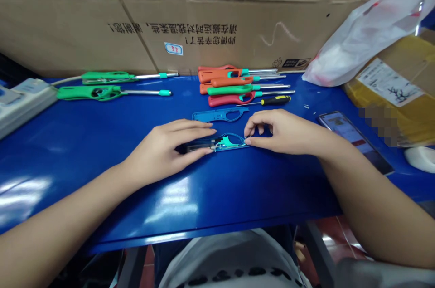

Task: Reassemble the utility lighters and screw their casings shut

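On the blue table lies an opened blue stick lighter (234, 146), its half casing showing a teal trigger, thin wires and a dark clear fuel tank. My left hand (170, 145) is closed over its left end, thumb on the near side and fingers on the far side. At the right end my right hand (275, 131) pinches with thumb and index finger at the casing's tip; whether a wire or small part is between them I cannot tell. Just behind lies the loose other blue casing half (217, 115), touched by neither hand.
Behind are a pile of red, orange and green lighters (231, 90), a screwdriver (277, 100) and two green lighters (90, 93). A cardboard box (180, 16) backs the table. A power strip (27, 102) sits left; a phone (353, 140), taped parcel (408, 111) and plastic bag (360, 38) right.
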